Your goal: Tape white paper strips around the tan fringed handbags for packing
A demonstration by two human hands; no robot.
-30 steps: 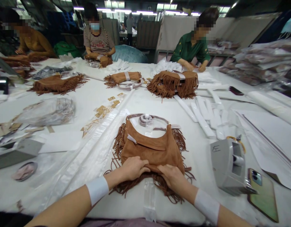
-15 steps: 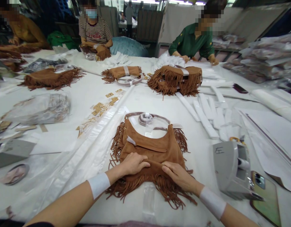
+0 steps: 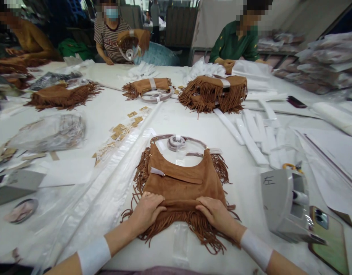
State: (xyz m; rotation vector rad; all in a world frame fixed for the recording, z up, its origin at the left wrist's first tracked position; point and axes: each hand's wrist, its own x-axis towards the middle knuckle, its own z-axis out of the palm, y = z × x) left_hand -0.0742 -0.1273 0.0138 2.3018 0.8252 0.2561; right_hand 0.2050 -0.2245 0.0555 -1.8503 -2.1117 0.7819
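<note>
A brown suede fringed handbag (image 3: 178, 179) lies flat in front of me, its wrapped handle (image 3: 190, 139) pointing away and its fringe spread toward me. My left hand (image 3: 149, 210) grips the lower left part of the bag, fingers curled over a fold near the bottom. On the lower right, my right hand (image 3: 214, 214) pinches the same fold between thumb and fingers. A zipper with a white-wrapped pull (image 3: 157, 172) crosses the bag's front. Beneath the bag, a clear tape strip (image 3: 181, 244) shows on the table.
A grey tape dispenser (image 3: 284, 206) and a phone (image 3: 330, 236) stand at right. White strips (image 3: 254, 133) lie behind them. More fringed bags (image 3: 217, 93) sit farther back. Paper tags (image 3: 120, 130) and a plastic-wrapped bundle (image 3: 52, 131) are at left. Several co-workers sit around the table.
My left hand has moved left and toward me along the bag's lower fold; my right hand stays nearly in place. Across the table, a co-worker has lifted a fringed bag.
</note>
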